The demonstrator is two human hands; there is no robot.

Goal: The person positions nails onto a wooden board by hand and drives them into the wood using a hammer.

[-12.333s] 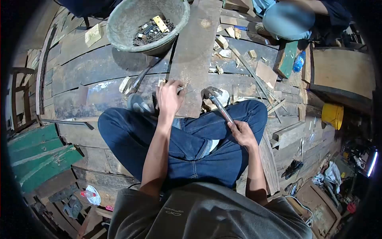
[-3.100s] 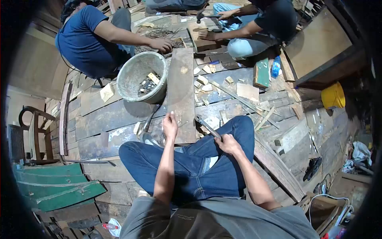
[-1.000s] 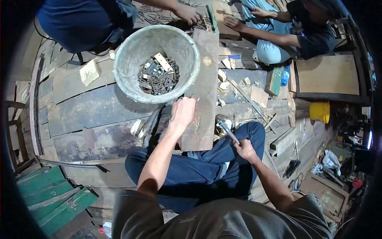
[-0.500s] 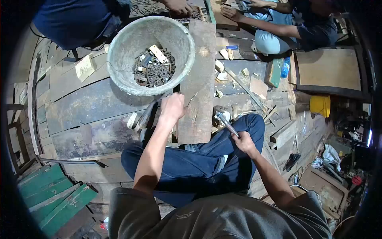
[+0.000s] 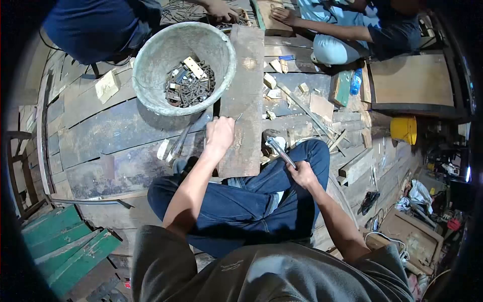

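My left hand (image 5: 220, 135) is closed at the left edge of a thick wooden plank (image 5: 242, 75). From its fingers a thin nail (image 5: 239, 117) sticks out over the plank's surface. On the other side, my right hand (image 5: 303, 174) is wrapped round the handle of what looks like a metal hammer (image 5: 281, 152), held above my bent leg, its head pointing up and left, apart from the plank. A large grey basin (image 5: 146, 65) stands just beyond my left hand, with a heap of nails and metal hardware (image 5: 193, 88) inside.
Wood offcuts (image 5: 274, 93) and a long strip (image 5: 307, 113) lie right of the plank. Two co-workers sit ahead, one person's hand (image 5: 221, 10) over scattered nails, another person's hand (image 5: 286, 16) on a board. A yellow bucket (image 5: 404, 131) and green boards (image 5: 75, 251) flank me.
The view has shifted slightly, so the basin and plank appear further left. My hands keep nearly the same pose. The right co-worker's hands have shifted a little.
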